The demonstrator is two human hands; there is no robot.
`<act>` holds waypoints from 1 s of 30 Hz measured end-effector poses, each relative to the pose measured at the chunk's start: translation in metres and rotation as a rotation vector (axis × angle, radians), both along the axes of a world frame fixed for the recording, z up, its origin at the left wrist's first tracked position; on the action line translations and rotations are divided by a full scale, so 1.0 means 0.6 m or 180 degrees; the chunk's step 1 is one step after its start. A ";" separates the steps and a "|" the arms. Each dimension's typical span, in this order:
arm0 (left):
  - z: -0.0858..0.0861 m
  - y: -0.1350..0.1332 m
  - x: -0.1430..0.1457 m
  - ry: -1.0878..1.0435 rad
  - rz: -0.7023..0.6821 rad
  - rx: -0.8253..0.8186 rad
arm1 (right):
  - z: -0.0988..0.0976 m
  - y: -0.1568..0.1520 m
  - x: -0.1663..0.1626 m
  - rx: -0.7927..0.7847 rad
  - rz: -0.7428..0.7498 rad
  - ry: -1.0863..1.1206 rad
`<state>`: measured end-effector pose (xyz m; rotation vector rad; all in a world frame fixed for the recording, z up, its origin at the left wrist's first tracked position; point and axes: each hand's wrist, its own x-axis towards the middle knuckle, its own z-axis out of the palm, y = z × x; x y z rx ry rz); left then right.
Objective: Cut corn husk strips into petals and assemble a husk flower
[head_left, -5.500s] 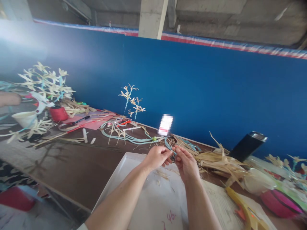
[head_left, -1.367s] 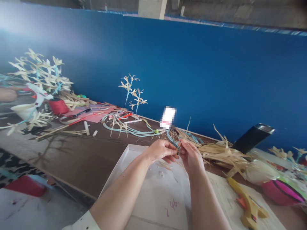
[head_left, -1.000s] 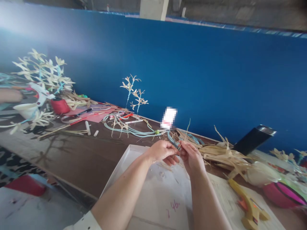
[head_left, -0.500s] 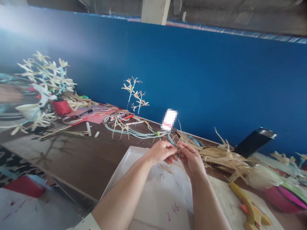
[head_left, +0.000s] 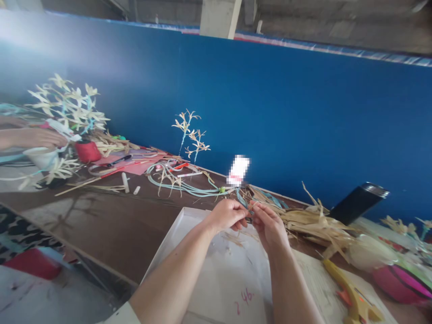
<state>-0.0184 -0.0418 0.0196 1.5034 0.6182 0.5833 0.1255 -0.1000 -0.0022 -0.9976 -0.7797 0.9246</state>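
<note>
My left hand (head_left: pixel 229 215) and my right hand (head_left: pixel 269 222) meet fingertip to fingertip above a shallow white box lid (head_left: pixel 219 279). Both are closed in a pinch. A thin straw-coloured strip (head_left: pixel 250 207) shows between the fingertips, too small to make out fully. Scraps of dry fibre (head_left: pixel 234 238) lie in the lid beneath. Just beyond my fingers are a blue ribbon-like strip (head_left: pixel 240 197) and a heap of dried husks (head_left: pixel 313 222), which spreads to the right.
At left, a co-worker's hand (head_left: pixel 40 137) is at a white glue gun (head_left: pixel 62 129). Husk flowers (head_left: pixel 70 101) stand behind a red pot (head_left: pixel 87 151). Pale blue tubing (head_left: pixel 189 191) lies ahead; a yellow glue gun (head_left: pixel 354 292) and a dark flask (head_left: pixel 359 202) are at right.
The co-worker's hand has come farther in from the left to the white glue gun. My hands stay almost in place, with the fingertips still pinched together.
</note>
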 end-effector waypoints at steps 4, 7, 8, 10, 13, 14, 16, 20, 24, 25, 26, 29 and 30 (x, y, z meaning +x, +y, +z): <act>-0.001 0.000 0.001 -0.0003 0.0013 -0.0015 | 0.002 0.000 -0.002 0.0016 -0.0081 -0.0012; -0.001 0.001 0.002 0.0014 0.0022 0.0005 | 0.004 -0.001 -0.004 0.0016 -0.0131 -0.0061; -0.002 0.002 0.002 0.0022 0.0021 0.0016 | 0.005 -0.001 -0.004 0.0014 -0.0137 -0.0076; -0.003 0.002 0.001 0.0029 0.0010 0.0039 | 0.005 -0.002 -0.004 0.0021 -0.0135 -0.0108; -0.003 0.003 0.001 0.0045 -0.0002 0.0046 | 0.006 -0.002 -0.004 0.0008 -0.0164 -0.0174; -0.003 0.003 0.001 0.0055 -0.0002 0.0042 | 0.006 -0.002 -0.004 0.0005 -0.0177 -0.0197; -0.003 0.002 0.001 0.0078 0.0006 0.0034 | 0.006 -0.002 -0.004 0.0011 -0.0196 -0.0234; -0.001 0.001 0.001 0.0090 -0.0003 0.0038 | 0.007 -0.002 -0.005 0.0023 -0.0220 -0.0282; -0.001 0.001 0.000 0.0078 -0.0018 0.0039 | 0.005 -0.002 -0.004 0.0060 -0.0252 -0.0335; -0.002 0.001 0.000 0.0074 -0.0018 0.0041 | 0.004 -0.002 -0.003 0.0066 -0.0257 -0.0357; -0.002 0.001 0.000 0.0069 -0.0020 0.0043 | 0.002 -0.001 -0.002 0.0071 -0.0266 -0.0379; -0.002 0.001 0.000 0.0069 -0.0029 0.0034 | -0.002 0.001 0.001 0.0077 -0.0313 -0.0437; -0.002 0.001 0.000 0.0075 -0.0030 0.0033 | -0.003 0.001 0.002 0.0078 -0.0331 -0.0452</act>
